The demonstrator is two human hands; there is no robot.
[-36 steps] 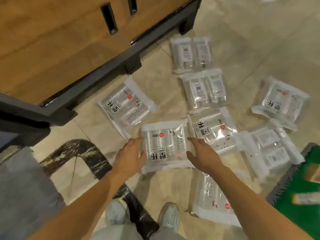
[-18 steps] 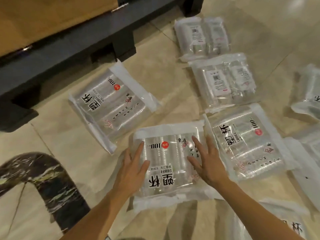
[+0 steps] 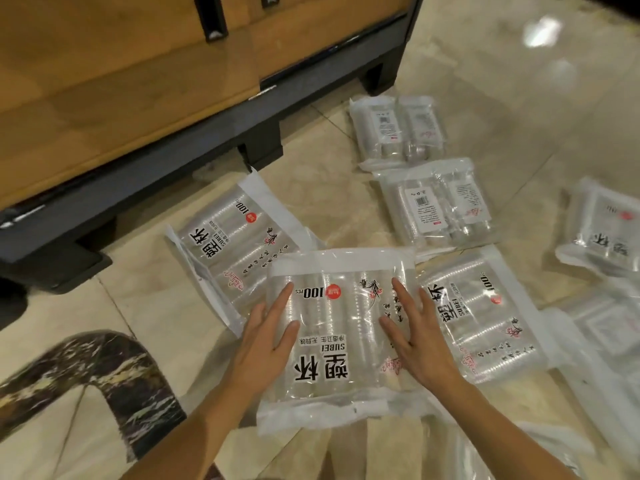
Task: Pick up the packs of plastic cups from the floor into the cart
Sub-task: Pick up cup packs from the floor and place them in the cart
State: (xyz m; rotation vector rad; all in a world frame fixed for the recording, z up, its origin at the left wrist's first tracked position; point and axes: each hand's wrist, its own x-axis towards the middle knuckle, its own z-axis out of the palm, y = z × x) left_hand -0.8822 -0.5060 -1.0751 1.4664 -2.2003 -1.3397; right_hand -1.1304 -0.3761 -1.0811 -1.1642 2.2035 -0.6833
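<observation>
A clear pack of plastic cups [image 3: 332, 341] with bold black lettering and a red dot is raised a little off the floor, overlapping its neighbours. My left hand [image 3: 259, 344] grips its left edge, thumb and forefinger on top. My right hand [image 3: 419, 344] grips the right edge, fingers spread over the film. Several more packs lie flat around it: one to the left [image 3: 228, 251], one to the right [image 3: 485, 317], two label-side-up ones behind [image 3: 398, 129] [image 3: 440, 206], and one at far right [image 3: 602, 233]. No cart is in view.
A wooden shelf unit on a dark metal base [image 3: 138, 174] runs along the upper left, its feet close to the left pack. The glossy beige tile floor [image 3: 502, 81] stretches to the upper right. More packs show blurred at the lower right edge [image 3: 609, 358].
Both hands slid from the pack's sides onto its top and took hold. The pack has come up off the floor toward me, and the view has moved closer.
</observation>
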